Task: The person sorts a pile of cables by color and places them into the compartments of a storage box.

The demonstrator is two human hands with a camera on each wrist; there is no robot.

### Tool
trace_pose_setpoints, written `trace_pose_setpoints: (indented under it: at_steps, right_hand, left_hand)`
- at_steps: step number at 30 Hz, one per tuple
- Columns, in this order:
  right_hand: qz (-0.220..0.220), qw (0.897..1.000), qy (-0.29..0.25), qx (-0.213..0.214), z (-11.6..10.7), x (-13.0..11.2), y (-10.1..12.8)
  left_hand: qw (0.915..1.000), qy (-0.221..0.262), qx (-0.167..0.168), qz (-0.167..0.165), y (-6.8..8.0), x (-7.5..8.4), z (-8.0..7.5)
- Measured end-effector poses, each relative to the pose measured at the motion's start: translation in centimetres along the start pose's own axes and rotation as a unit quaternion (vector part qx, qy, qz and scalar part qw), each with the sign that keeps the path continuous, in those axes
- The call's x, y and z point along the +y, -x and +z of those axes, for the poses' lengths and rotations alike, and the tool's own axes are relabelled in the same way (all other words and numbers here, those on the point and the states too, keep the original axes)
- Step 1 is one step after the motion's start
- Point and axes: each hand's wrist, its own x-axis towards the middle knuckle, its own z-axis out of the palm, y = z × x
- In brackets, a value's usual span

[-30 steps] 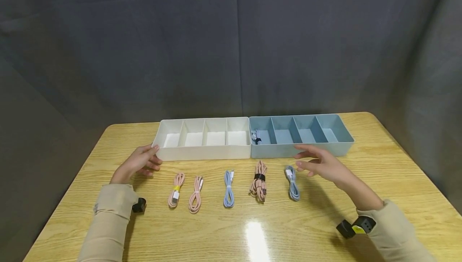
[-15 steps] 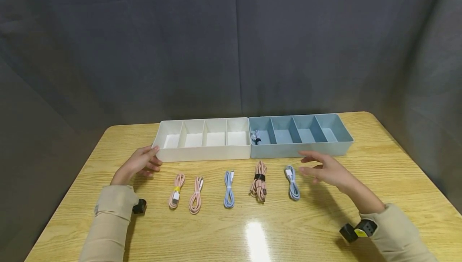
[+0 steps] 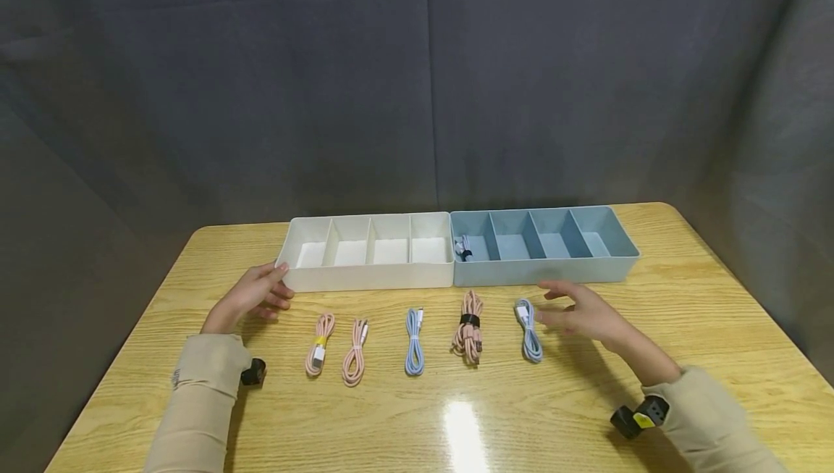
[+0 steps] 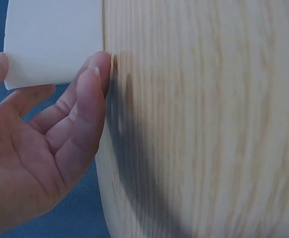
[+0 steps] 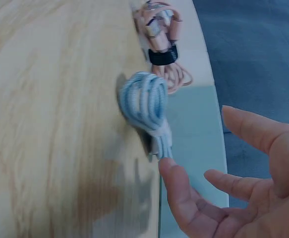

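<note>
- Two hands are seen over a wooden surface [image 3: 586, 400], with five bundled cables laid in a row between them.
- At the far left, the left hand [image 3: 250, 298] is rested beside the near left corner of a white tray [image 3: 365, 277]; its fingers [image 4: 92, 79] are relaxed and hold nothing, with the fingertips at the tray's corner in the left wrist view.
- The white tray is divided into four compartments, and nothing is seen lying in them.
- In front of it, a pink cable with a yellow band [image 3: 319, 343] is laid just beside a second pink cable [image 3: 355, 351].
- Further right, a blue cable [image 3: 413, 341] is laid alone, near the middle of the row.
- Next, a thicker pink cable with a black strap [image 3: 468, 327] is placed in front of the seam where the two trays meet.
- A blue tray [image 3: 554, 270] is set against the white one; a coiled cable [image 3: 462, 248] is seen in its leftmost compartment.
- The last bundled blue cable [image 3: 529, 329] lies on the surface in front of the blue tray, to the right of the strapped pink one.
- The right hand [image 3: 583, 311] is held just beside this cable, fingers [image 5: 176, 191] spread and released, one fingertip close to the cable's plug end; whether it touches cannot be told.
</note>
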Motion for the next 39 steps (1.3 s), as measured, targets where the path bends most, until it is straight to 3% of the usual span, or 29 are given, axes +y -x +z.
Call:
trace_pose_setpoints:
  at_steps: [12,21,39]
  right_hand:
    - [0.013,0.999,0.034,0.001,1.3,1.0,-0.9]
    - [-0.002,0.995,0.095,0.002,2.2,1.5,-1.3]
    - [-0.017,0.989,0.146,0.009,2.6,1.3,-1.6]
  left_hand:
    - [1.0000,0.001,0.001,0.001,-0.2,-0.2,0.0]
    - [1.0000,0.003,-0.001,0.002,-0.2,-0.2,-0.1]
    - [0.9999,0.008,0.002,-0.012,-0.1,-0.3,-0.1]
